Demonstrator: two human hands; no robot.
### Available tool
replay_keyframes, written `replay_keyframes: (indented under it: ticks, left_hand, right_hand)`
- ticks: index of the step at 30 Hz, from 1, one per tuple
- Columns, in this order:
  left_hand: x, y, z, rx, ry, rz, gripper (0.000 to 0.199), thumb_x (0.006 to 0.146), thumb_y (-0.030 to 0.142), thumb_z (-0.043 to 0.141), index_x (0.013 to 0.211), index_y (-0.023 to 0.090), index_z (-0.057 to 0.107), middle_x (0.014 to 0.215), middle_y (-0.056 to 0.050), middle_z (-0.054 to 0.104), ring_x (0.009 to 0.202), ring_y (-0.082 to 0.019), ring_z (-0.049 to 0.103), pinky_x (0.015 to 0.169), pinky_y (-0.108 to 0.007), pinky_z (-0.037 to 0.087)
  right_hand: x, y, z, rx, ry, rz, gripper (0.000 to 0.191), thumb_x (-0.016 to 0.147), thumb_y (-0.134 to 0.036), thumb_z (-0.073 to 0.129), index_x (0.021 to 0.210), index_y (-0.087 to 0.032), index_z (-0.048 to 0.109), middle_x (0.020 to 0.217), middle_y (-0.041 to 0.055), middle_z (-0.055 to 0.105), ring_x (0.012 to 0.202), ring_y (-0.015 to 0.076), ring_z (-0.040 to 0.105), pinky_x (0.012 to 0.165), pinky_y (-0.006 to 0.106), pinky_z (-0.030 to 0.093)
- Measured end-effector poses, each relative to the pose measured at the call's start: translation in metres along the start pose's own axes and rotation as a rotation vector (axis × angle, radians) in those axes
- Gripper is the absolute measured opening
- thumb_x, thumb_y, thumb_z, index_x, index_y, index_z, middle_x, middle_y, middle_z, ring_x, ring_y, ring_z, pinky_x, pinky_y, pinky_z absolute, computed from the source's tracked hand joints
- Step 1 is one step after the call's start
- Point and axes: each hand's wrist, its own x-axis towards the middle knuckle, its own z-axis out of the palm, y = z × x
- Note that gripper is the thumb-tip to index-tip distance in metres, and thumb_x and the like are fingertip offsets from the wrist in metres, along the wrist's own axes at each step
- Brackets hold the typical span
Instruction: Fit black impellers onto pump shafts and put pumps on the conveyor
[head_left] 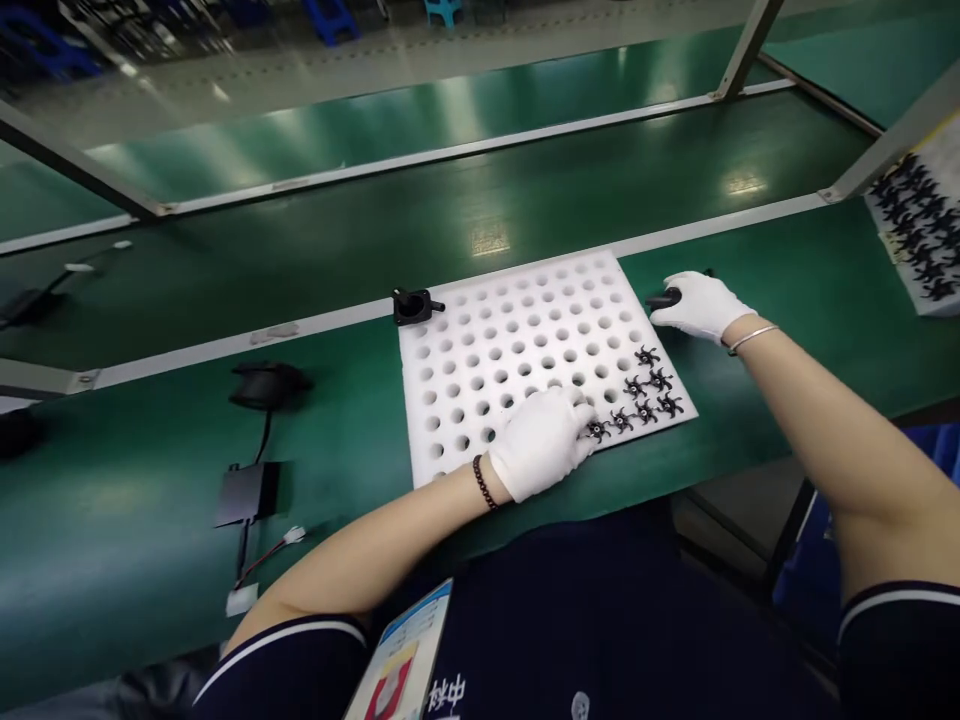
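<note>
Foam tray (414,425): impellers (660,379) near right, most holes (495,354) bare. Right hand (697,306) pinching black part (664,298); left hand (541,442) at impeller, grip unclear.

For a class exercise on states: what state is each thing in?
White holed tray: partly filled
Impellers: grouped in its near right corner
Black housing: open, on tray corner
White connector: unplugged
Black box: cabled
Far-right tray: well filled
Left hand: gloved, at the leftmost impeller
Right hand: gloved, holding a dark part
</note>
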Motion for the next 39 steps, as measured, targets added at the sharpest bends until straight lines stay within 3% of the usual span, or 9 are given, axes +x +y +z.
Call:
replay_keyframes:
  ticks: [3, 9, 14, 19, 26, 30, 33, 37, 39]
  left_hand:
    - [0.002, 0.007, 0.005, 0.096, -0.013, -0.028, 0.023, 0.097, 0.031, 0.052, 0.093, 0.012, 0.065, 0.096, -0.009, 0.062, 0.082, -0.021, 0.058, 0.073, -0.034, 0.048]
    - [0.007, 0.018, -0.007, 0.276, -0.145, -0.003, 0.024, 0.097, 0.011, 0.038, 0.096, 0.013, 0.062, 0.079, -0.007, 0.06, 0.068, -0.02, 0.055, 0.061, -0.031, 0.041]
    - [0.018, 0.021, -0.004, 0.327, -0.155, 0.019, 0.023, 0.087, 0.003, 0.041, 0.091, 0.011, 0.063, 0.077, -0.009, 0.061, 0.067, -0.02, 0.056, 0.059, -0.03, 0.039]
    - [0.017, 0.01, -0.003, 0.02, 0.015, -0.06, 0.012, 0.073, 0.012, 0.053, 0.063, 0.017, 0.049, 0.064, -0.005, 0.053, 0.059, -0.016, 0.047, 0.054, -0.029, 0.037]
    - [-0.007, 0.013, -0.001, -0.824, 0.751, -0.343, 0.027, 0.068, 0.024, 0.063, 0.068, 0.02, 0.036, 0.074, -0.002, 0.051, 0.072, -0.014, 0.053, 0.064, -0.028, 0.047]
    - [-0.001, 0.03, 0.029, -1.032, 0.941, -0.381, 0.036, 0.071, 0.031, 0.068, 0.071, 0.02, 0.034, 0.081, -0.003, 0.054, 0.077, -0.014, 0.059, 0.069, -0.029, 0.05]
    - [0.004, 0.047, 0.048, -1.011, 0.985, -0.396, 0.026, 0.072, 0.024, 0.07, 0.084, 0.019, 0.048, 0.099, -0.007, 0.061, 0.088, -0.016, 0.063, 0.075, -0.03, 0.053]
    - [-0.002, 0.061, 0.057, -1.234, 0.891, -0.382, 0.062, 0.074, 0.027, 0.079, 0.129, 0.023, 0.05, 0.116, -0.01, 0.063, 0.095, -0.02, 0.067, 0.082, -0.035, 0.057]
    - [-0.009, 0.057, 0.055, -1.115, 0.95, -0.431, 0.052, 0.079, 0.033, 0.078, 0.124, 0.022, 0.057, 0.116, -0.011, 0.065, 0.097, -0.021, 0.067, 0.085, -0.037, 0.057]
  right_hand:
    - [-0.014, 0.009, 0.006, 0.389, 0.148, 0.002, 0.056, 0.067, -0.045, 0.078, 0.114, -0.017, 0.071, 0.14, 0.01, 0.058, 0.125, 0.0338, 0.057, 0.112, 0.048, 0.042]
    - [-0.071, -0.003, 0.014, 1.375, 0.596, -0.015, 0.034, 0.072, -0.031, 0.076, 0.105, -0.023, 0.071, 0.121, 0.0059, 0.068, 0.114, 0.0254, 0.064, 0.106, 0.045, 0.051]
    - [-0.105, -0.04, 0.028, 1.732, 0.414, -0.05, 0.026, 0.076, -0.038, 0.077, 0.099, -0.026, 0.071, 0.119, 0.0031, 0.066, 0.107, 0.0216, 0.067, 0.101, 0.042, 0.056]
    - [-0.109, -0.063, 0.028, 2.023, 0.167, 0.007, 0.022, 0.081, -0.045, 0.073, 0.092, -0.027, 0.066, 0.12, -0.0013, 0.065, 0.1, 0.0154, 0.068, 0.079, 0.027, 0.064]
    - [-0.117, -0.103, 0.024, 2.442, -0.063, 0.283, 0.025, 0.094, -0.051, 0.058, 0.103, -0.028, 0.062, 0.116, 0.0011, 0.066, 0.115, 0.0184, 0.066, 0.079, 0.03, 0.064]
    - [-0.123, -0.13, 0.023, 2.374, -0.259, 0.389, 0.034, 0.089, -0.059, 0.059, 0.108, -0.03, 0.061, 0.118, 0.0013, 0.067, 0.082, 0.0153, 0.07, 0.055, 0.025, 0.059]
    - [-0.122, -0.136, 0.017, 2.283, -0.269, 0.28, 0.04, 0.083, -0.062, 0.065, 0.094, -0.024, 0.065, 0.089, 0.002, 0.068, 0.045, 0.0046, 0.044, 0.034, 0.016, 0.033]
    - [-0.122, -0.141, 0.012, 2.195, -0.232, 0.105, 0.053, 0.074, -0.072, 0.067, 0.087, -0.021, 0.067, 0.055, -0.0039, 0.046, 0.039, 0.0038, 0.025, 0.034, 0.018, 0.022]
    - [-0.126, -0.147, 0.014, 2.173, -0.223, 0.067, 0.056, 0.071, -0.074, 0.068, 0.088, -0.021, 0.068, 0.049, -0.0064, 0.037, 0.038, 0.0045, 0.025, 0.035, 0.018, 0.022]
